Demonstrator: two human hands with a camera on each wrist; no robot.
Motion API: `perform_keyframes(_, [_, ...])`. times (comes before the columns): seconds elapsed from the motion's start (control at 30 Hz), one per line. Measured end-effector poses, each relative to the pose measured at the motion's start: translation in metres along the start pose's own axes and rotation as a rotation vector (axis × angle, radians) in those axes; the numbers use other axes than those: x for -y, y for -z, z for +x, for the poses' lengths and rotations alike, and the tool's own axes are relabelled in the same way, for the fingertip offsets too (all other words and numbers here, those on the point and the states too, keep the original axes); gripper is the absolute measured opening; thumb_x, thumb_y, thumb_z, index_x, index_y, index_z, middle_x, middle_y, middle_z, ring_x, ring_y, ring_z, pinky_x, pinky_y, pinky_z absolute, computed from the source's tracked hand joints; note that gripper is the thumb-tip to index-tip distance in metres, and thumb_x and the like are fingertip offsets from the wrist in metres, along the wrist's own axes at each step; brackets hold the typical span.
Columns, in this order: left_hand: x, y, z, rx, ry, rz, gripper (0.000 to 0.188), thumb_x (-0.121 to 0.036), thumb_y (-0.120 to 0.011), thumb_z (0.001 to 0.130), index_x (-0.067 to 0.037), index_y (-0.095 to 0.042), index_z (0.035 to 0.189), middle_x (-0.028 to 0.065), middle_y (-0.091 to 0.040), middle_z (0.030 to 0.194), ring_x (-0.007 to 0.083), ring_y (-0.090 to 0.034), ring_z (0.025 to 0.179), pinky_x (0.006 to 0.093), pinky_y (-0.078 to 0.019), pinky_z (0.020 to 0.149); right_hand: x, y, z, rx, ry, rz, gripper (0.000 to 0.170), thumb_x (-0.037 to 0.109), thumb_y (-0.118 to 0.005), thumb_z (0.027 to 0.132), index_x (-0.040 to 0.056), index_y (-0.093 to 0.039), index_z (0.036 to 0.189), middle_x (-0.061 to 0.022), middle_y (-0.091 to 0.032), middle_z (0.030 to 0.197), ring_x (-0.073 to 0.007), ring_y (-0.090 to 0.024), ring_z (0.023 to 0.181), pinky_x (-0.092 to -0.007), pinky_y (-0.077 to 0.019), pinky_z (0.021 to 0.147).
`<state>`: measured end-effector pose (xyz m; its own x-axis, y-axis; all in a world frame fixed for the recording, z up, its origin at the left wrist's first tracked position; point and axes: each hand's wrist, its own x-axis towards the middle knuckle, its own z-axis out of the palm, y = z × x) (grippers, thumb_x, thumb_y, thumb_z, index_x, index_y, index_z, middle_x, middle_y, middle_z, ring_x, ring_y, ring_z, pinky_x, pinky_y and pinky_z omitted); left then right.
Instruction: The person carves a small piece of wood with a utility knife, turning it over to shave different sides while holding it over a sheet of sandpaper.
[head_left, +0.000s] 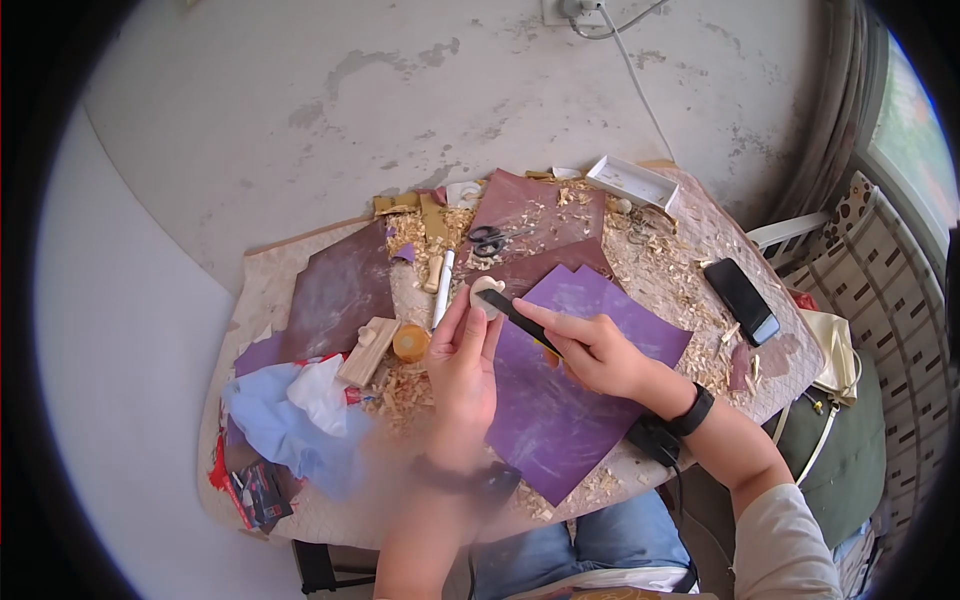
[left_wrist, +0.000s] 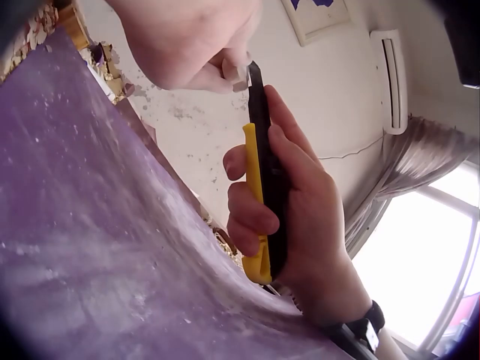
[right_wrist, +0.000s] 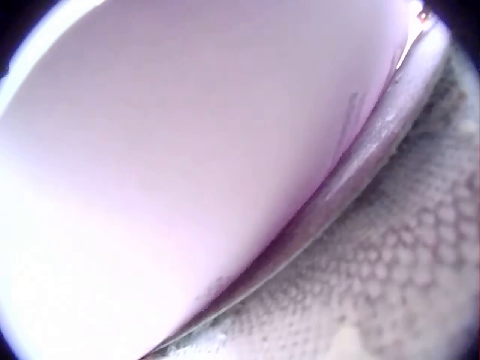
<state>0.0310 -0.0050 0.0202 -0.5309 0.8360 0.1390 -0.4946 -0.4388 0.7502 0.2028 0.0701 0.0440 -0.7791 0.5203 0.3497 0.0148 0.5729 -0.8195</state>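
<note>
- Left grip [head_left: 464, 368]: pinches pale piece [head_left: 481, 286] at its far end; likely light, stiff; hold edges.
- Right grip [head_left: 600, 352]: wrapped round knife [left_wrist: 276, 184]; probably light, rigid.

- Left hand [head_left: 465, 370] raised, thumb and fingers pinching.
- Left forearm [head_left: 415, 550] reaching far from the near side, its wrist blurred.
- Right hand [head_left: 605, 355] curled in a grip, index finger [head_left: 552, 320] stretched left.
- Right forearm [head_left: 745, 450] slanting in from near right.
</note>
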Motion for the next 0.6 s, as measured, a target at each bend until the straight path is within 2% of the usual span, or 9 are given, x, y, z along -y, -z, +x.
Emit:
perform_keyframes(0.03, [0.000,0.001,0.000,-0.001,0.001,0.001,0.043,-0.009,-0.061,0.100,-0.002,-0.051,0.141,0.0072,-0.061,0.132,0.0150,-0.061,0.119,0.0301,-0.0513,0.104,-0.002,-0.001,0.000,-0.049,0.058,-0.036,0.052,0.001,-0.043,0.100,0.0161,-0.047,0.150,-0.0038,-0.060,0.068,-0.0099,-0.057,0.056,-0.0275,-0.0499,0.058])
perform_keyframes(0.07, [0.001,0.001,0.001,-0.010,-0.004,-0.003,0.043,-0.009,-0.061,0.100,-0.002,-0.050,0.141,0.0075,-0.061,0.132,0.0153,-0.061,0.118,0.0298,-0.0516,0.104,-0.002,-0.001,0.000,-0.049,0.056,-0.035,0.052,0.001,-0.043,0.100,0.0161,-0.047,0.150,-0.0038,-0.060,0.068,-0.0099,-0.057,0.056,-0.0275,-0.0499,0.058])
perform_keyframes(0.13, [0.001,0.001,0.001,-0.021,-0.010,-0.010,0.044,-0.009,-0.061,0.100,-0.001,-0.050,0.141,0.0079,-0.061,0.132,0.0156,-0.061,0.118,0.0294,-0.0518,0.104,-0.002,0.001,0.001,-0.015,0.069,-0.051,0.054,0.000,-0.046,0.097,0.0148,-0.048,0.149,-0.0059,-0.058,0.067,-0.0135,-0.059,0.059,-0.0302,-0.0510,0.062])
perform_keyframes(0.27, [-0.001,0.001,0.001,-0.051,-0.008,0.001,0.043,-0.009,-0.060,0.100,-0.001,-0.051,0.141,0.0085,-0.061,0.132,0.0158,-0.062,0.116,0.0295,-0.0521,0.104,0.002,0.004,0.000,-0.052,0.072,-0.091,0.056,-0.003,-0.047,0.095,0.0136,-0.049,0.148,-0.0084,-0.057,0.066,-0.0158,-0.059,0.060,-0.0312,-0.0508,0.064])
perform_keyframes(0.33, [-0.001,0.002,0.001,-0.076,0.000,0.015,0.042,-0.009,-0.060,0.100,-0.001,-0.051,0.140,0.0086,-0.061,0.132,0.0159,-0.062,0.116,0.0298,-0.0520,0.104,0.002,0.006,0.001,0.023,0.103,-0.086,0.059,-0.005,-0.047,0.092,0.0133,-0.049,0.148,-0.0103,-0.058,0.068,-0.0167,-0.058,0.061,-0.0320,-0.0505,0.065])
perform_keyframes(0.47, [0.000,0.005,0.003,-0.076,0.005,0.029,0.041,-0.009,-0.060,0.100,0.000,-0.052,0.140,0.0085,-0.062,0.131,0.0156,-0.062,0.115,0.0290,-0.0527,0.103,0.004,0.010,0.001,-0.019,0.064,-0.121,0.061,-0.006,-0.047,0.090,0.0129,-0.049,0.148,-0.0121,-0.059,0.071,-0.0190,-0.059,0.062,-0.0325,-0.0506,0.066])
perform_keyframes(0.53, [0.001,0.004,0.003,-0.085,0.007,0.029,0.041,-0.008,-0.060,0.100,0.000,-0.052,0.139,0.0083,-0.062,0.131,0.0154,-0.063,0.115,0.0287,-0.0529,0.102,0.003,0.014,0.001,0.036,0.104,-0.124,0.058,-0.002,-0.050,0.091,0.0136,-0.049,0.147,-0.0238,-0.064,0.078,-0.0320,-0.067,0.067,-0.0384,-0.0521,0.068])
perform_keyframes(0.6, [0.000,0.004,0.003,-0.070,0.001,0.037,0.041,-0.008,-0.061,0.100,0.000,-0.053,0.139,0.0077,-0.062,0.130,0.0146,-0.063,0.113,0.0289,-0.0534,0.101,0.001,0.013,0.001,-0.002,0.099,-0.157,0.058,-0.002,-0.050,0.091,0.0140,-0.049,0.147,-0.0241,-0.065,0.079,-0.0325,-0.067,0.067,-0.0387,-0.0521,0.067])
